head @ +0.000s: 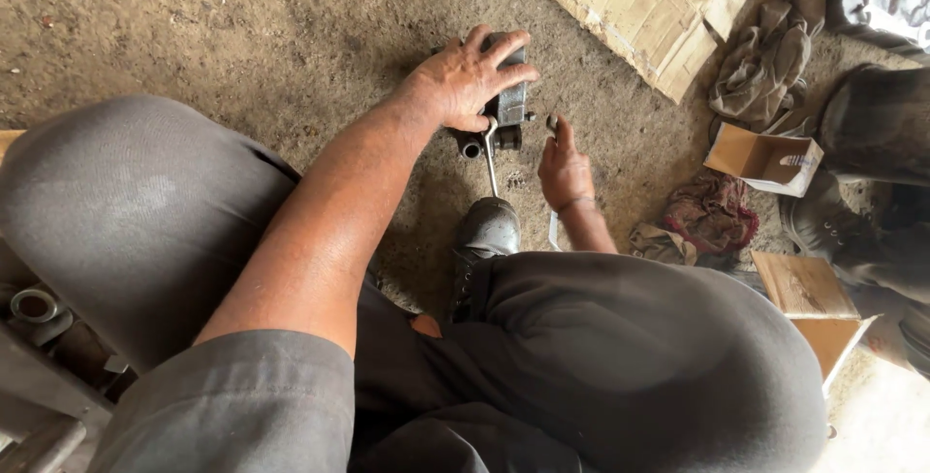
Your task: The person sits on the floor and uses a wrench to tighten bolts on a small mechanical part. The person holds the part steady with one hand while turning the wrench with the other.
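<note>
The person sits low over a dirt floor point(242, 8), and both knees in grey trousers fill the lower part of the view.

The left hand point(472, 78) is spread wide and lies flat on top of a grey metal part point(511, 100). The fingers press down on it. The metal part sits on the dirt floor, just past the tip of the person's dark shoe point(487, 228). A short round pipe end point(471, 149) sticks out of the part on the near side.

The right hand point(564, 171) is closed around a small metal tool. Only the tip of the tool point(552, 124) shows above the fingers. It is just beside the metal part, on its right side.

A thin metal wrench point(490, 158) has its head at the metal part, and its handle runs back toward the shoe. Neither hand holds it.

Off to the right, a small open cardboard box point(765, 158) lies on the floor. Near it are a red rag point(712, 213) and a grey crumpled cloth point(765, 61). A flat wooden board point(639, 3) lies at the top of the view. Pieces of cardboard point(804, 289) lie by the right knee. At the bottom left, a metal ring point(34, 306) lies among other dark metal bits
</note>
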